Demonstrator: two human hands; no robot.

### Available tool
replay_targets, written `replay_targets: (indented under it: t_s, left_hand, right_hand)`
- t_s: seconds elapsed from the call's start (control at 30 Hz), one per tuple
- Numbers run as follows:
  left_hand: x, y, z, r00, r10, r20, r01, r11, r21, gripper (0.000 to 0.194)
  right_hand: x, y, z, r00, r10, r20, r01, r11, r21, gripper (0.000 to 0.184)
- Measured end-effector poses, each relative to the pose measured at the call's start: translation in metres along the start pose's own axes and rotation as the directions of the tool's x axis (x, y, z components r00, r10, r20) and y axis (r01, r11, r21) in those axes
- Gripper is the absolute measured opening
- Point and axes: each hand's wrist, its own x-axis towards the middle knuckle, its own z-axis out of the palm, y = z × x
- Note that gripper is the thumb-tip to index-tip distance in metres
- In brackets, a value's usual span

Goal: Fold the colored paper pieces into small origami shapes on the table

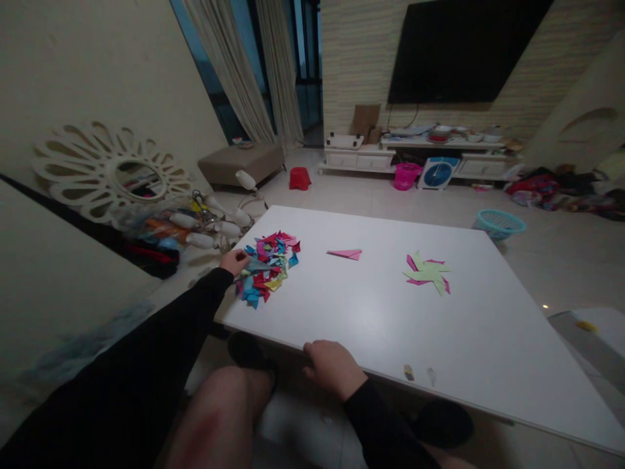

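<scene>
My left hand (pixel 235 262) reaches to the left side of the white table (pixel 312 306). Its fingers are pinched at the end of a grey-blue folded paper piece (pixel 260 266), over a pile of folded paper pieces (pixel 261 283) in red, blue, pink, yellow and green. Loosely curled, my right hand (pixel 333 368) rests at the near table edge, with no object visible in it. A single pink folded paper piece (pixel 346 254) lies in the middle of the table. Farther right lies a star-shaped paper pinwheel (pixel 428 273) in light green and pink.
Two small stickers or scraps, one a colourful figure (pixel 409 372), lie near the front edge. A blue basket (pixel 499 225) stands beyond the right corner. On the floor behind are a red stool (pixel 299 178) and a pink bucket (pixel 406 176). A white lamp fixture (pixel 227 228) lies left of the table.
</scene>
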Motion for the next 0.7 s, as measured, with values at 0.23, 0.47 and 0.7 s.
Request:
replay_targets:
  t_s: [0.23, 0.47, 0.7]
  left_hand:
    - [-0.001, 0.069, -0.017, 0.985, -0.022, -0.169, -0.03, 0.955, -0.296, 0.03]
    - [-0.076, 0.186, -0.011, 0.987, -0.092, 0.133, 0.161, 0.471, -0.867, 0.032]
    - [-0.167, 0.266, 0.026, 0.854, 0.0, 0.52, 0.52, 0.022, -0.854, 0.027]
  right_hand:
    - [0.001, 0.005, -0.001, 1.0, 0.008, -0.011, -0.008, 0.999, 0.034, 0.031]
    - [0.008, 0.026, -0.021, 0.936, 0.131, -0.326, -0.058, 0.973, 0.222, 0.033]
    - [0.001, 0.058, -0.06, 0.678, 0.374, -0.633, 0.364, 0.578, 0.73, 0.061]
